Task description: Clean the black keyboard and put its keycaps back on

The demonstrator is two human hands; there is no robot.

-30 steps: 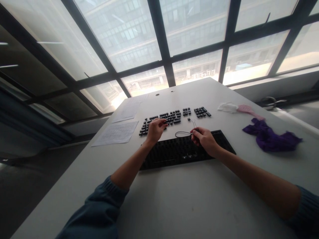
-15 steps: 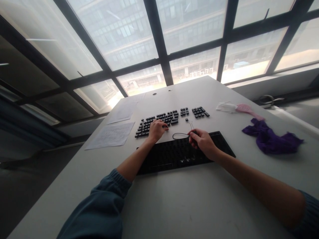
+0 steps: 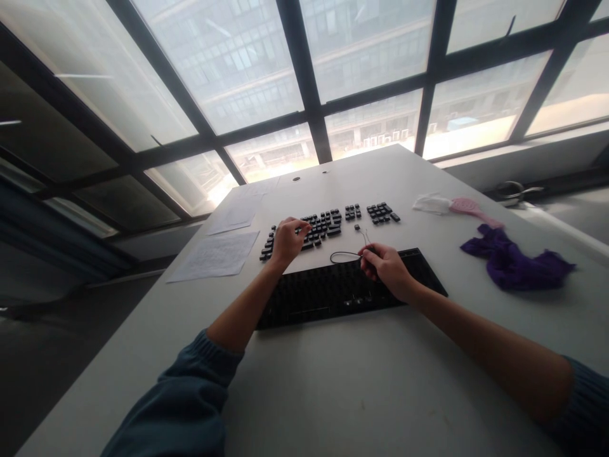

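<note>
My right hand (image 3: 387, 270) is closed around a wire keycap puller (image 3: 365, 237), its two thin metal prongs pointing away from me and a black loop sticking out to the left. Beneath that hand lies a black keyboard (image 3: 328, 289), its key area bare of most caps. Over the left part of the loose black keycaps (image 3: 328, 223), my left hand (image 3: 288, 243) has thumb and forefinger brought together. Whatever may be between those fingertips is too small to make out. The hand hides part of the keycap rows. One single keycap (image 3: 357, 227) sits just beyond the prongs.
Paper sheets (image 3: 214, 257) lie on the left of the white table (image 3: 371, 381). To the right are a crumpled purple cloth (image 3: 518, 260), a pink item (image 3: 469, 206) and a white crumpled piece (image 3: 431, 203). Large windows (image 3: 371, 51) rise behind the table.
My left hand has moved a little left and away from me over the keycaps, its fingertips drawing together. My right hand stays nearly in place with the keycap puller.
</note>
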